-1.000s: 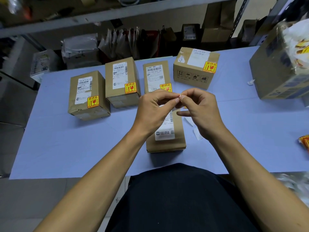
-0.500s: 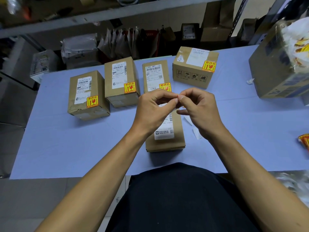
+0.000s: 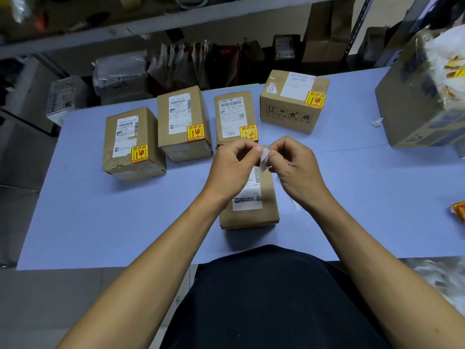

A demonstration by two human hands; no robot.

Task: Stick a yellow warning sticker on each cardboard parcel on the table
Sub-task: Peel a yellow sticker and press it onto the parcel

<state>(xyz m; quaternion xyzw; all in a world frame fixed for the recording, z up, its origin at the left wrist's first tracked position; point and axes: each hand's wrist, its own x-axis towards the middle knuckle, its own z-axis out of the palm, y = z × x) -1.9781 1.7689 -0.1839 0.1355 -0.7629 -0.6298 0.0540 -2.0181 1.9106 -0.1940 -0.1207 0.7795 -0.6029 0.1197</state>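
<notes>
Several cardboard parcels stand on the blue table [image 3: 83,217]. The row at the back holds a left parcel [image 3: 132,144], a second parcel [image 3: 182,122], a third parcel [image 3: 234,117] and a right parcel [image 3: 293,99], each with a yellow warning sticker. A nearer parcel [image 3: 251,210] lies below my hands and shows only a white label. My left hand [image 3: 232,167] and my right hand [image 3: 294,167] meet above it and pinch a small sticker with pale backing [image 3: 264,157] between thumbs and fingertips. A sliver of yellow [image 3: 286,161] shows by my right hand.
A large open carton [image 3: 415,114] with bagged stickers stands at the right. Yellow stickers in a wrapper [image 3: 459,212] lie at the right edge. A scrap of backing paper [image 3: 297,205] lies beside the near parcel. Shelves with parcels stand behind the table.
My hands have drawn slightly apart and a pale strip of backing now shows between the fingertips. The parcels have not moved.
</notes>
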